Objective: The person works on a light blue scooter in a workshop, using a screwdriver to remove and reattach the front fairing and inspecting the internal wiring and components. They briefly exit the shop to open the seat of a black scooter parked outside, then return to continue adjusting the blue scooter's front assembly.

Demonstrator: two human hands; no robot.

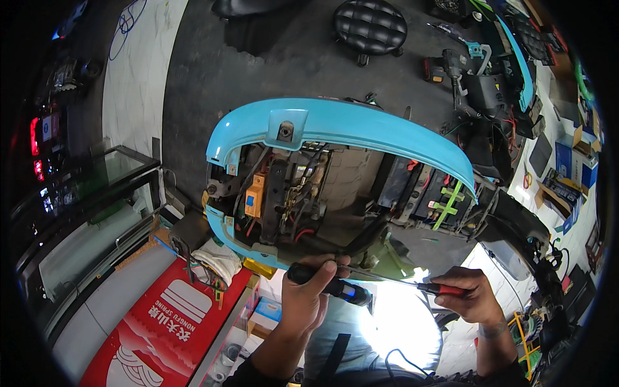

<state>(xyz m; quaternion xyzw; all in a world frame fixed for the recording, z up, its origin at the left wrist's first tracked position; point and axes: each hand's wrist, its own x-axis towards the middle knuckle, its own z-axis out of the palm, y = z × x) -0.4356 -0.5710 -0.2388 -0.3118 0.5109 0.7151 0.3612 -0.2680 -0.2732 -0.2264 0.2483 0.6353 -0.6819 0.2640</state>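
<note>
My left hand (308,293) is wrapped round a black flashlight (353,293) with a small blue glow on its side. Bright white light falls on my lap beside its front end. In my right hand (472,297) is a screwdriver (448,289) with a red and black handle. Its thin shaft points left, and the tip end lies by my left fingers. Just beyond both hands is an opened scooter body (348,122) with light blue panels. Inside it sit an orange breaker-like block (255,197), bundled wires and a dark battery (435,200) with green strips.
A black round stool (371,29) stands on the dark floor beyond the scooter. A cordless power tool (453,71) and loose parts lie at the far right. Left of me are a red box (161,322) and a glass-topped case (97,187). Cardboard boxes (574,168) line the right.
</note>
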